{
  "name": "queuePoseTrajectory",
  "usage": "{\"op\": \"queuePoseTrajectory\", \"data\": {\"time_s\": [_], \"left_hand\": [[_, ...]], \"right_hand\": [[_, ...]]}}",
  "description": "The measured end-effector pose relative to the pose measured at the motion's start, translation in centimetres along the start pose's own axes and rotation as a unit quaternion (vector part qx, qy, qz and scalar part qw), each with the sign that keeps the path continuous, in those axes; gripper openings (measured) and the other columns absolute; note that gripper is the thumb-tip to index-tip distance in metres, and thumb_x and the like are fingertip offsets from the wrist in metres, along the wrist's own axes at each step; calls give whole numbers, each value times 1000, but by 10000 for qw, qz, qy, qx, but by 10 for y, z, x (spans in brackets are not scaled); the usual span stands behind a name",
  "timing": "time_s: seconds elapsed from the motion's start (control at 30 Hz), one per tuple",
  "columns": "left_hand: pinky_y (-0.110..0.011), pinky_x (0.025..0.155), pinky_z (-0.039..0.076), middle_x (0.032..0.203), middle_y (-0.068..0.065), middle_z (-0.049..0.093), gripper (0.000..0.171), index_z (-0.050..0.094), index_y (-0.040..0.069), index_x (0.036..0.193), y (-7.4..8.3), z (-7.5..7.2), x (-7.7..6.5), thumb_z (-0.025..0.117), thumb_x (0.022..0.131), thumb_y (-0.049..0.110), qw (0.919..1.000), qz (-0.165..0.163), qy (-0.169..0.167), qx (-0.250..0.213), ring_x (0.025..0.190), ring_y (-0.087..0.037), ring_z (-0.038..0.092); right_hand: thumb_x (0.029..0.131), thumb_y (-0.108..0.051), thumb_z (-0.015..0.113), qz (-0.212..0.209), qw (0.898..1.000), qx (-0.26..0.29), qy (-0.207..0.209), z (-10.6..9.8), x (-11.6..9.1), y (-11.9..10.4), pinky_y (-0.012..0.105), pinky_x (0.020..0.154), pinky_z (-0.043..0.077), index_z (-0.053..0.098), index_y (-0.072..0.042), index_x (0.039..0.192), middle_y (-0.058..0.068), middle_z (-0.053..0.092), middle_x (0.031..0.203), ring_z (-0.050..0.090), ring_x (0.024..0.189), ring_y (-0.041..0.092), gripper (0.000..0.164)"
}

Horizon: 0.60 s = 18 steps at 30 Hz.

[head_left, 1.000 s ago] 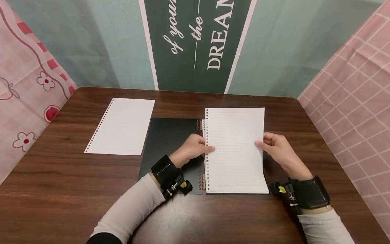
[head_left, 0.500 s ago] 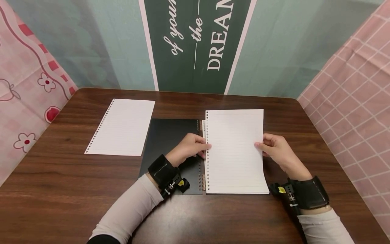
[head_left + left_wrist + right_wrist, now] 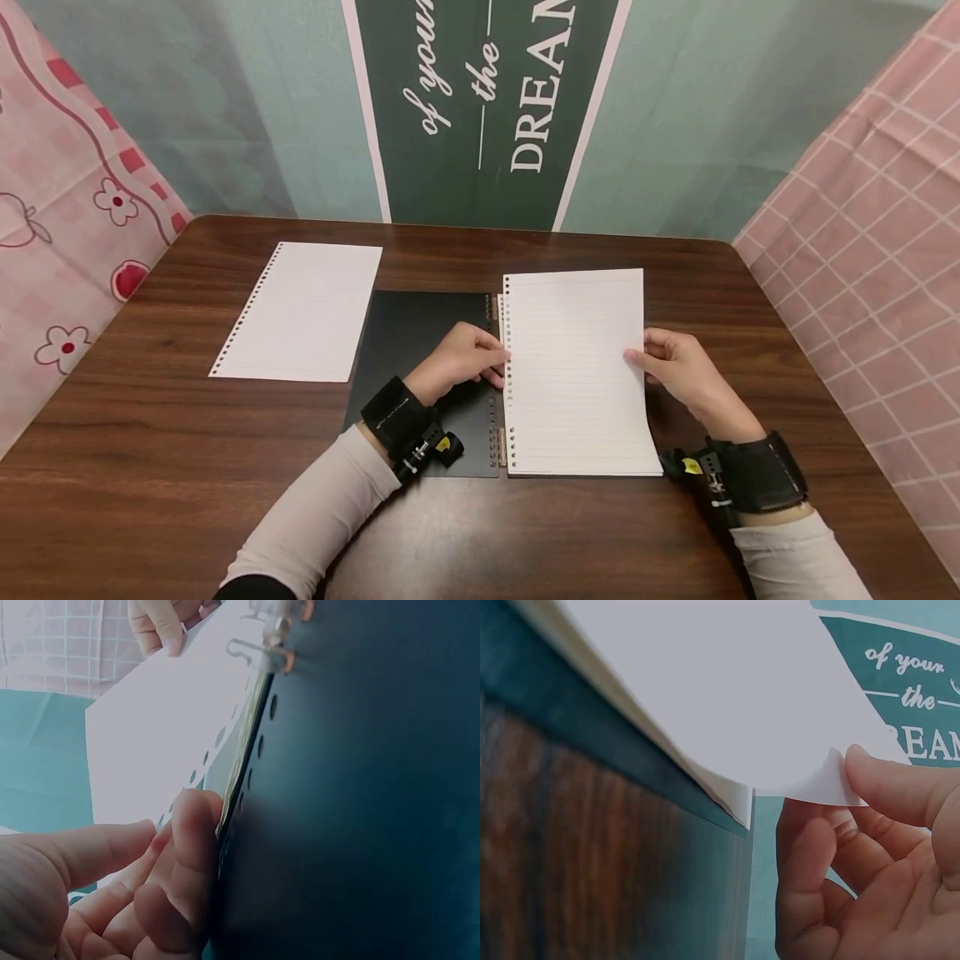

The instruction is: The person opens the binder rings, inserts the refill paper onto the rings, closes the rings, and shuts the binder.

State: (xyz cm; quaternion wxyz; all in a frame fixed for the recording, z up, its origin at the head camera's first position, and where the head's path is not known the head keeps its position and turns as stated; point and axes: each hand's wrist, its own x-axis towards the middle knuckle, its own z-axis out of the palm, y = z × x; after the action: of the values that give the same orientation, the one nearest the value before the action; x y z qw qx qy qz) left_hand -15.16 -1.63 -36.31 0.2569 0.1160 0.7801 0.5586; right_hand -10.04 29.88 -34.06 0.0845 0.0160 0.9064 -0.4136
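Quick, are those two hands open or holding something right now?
Left hand: closed, pinching the punched edge of the raised lined sheet.
Right hand: closed, pinching that sheet's opposite edge.

A wood-grain table (image 3: pixel 112 500) stands before a lettered teal backdrop (image 3: pixel 465 117), between flowered pink cloth (image 3: pixel 67 242) and gridded pink cloth (image 3: pixel 877 275).

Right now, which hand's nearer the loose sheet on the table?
Left. The left hand is over the black cover, right of the loose sheet; the right hand is farther right, at the outer edge of the held page.
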Motion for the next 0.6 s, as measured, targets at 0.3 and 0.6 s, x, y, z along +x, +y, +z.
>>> {"op": "queuePoseTrajectory", "data": {"time_s": [0.3, 0.6], "left_hand": [[-21, 57, 43, 79, -9, 72, 16, 74, 1, 102, -1, -2, 1, 63, 97, 12, 9999, 28, 46, -112, 62, -9, 69], [-22, 56, 42, 79, -8, 72, 16, 74, 1, 100, -2, -2, 1, 63, 97, 11, 9999, 46, 45, -122, 61, -9, 69]], "right_hand": [[101, -19, 57, -50, 10000, -32, -24, 2, 2, -1, 28, 73, 52, 50, 3, 135, 18, 66, 108, 60, 83, 9, 41], [102, -20, 56, -148, 9995, -269, 7, 3, 2, 0, 30, 81, 53, 29, -1, 154, 28, 44, 148, 56, 117, 40, 62]]}}
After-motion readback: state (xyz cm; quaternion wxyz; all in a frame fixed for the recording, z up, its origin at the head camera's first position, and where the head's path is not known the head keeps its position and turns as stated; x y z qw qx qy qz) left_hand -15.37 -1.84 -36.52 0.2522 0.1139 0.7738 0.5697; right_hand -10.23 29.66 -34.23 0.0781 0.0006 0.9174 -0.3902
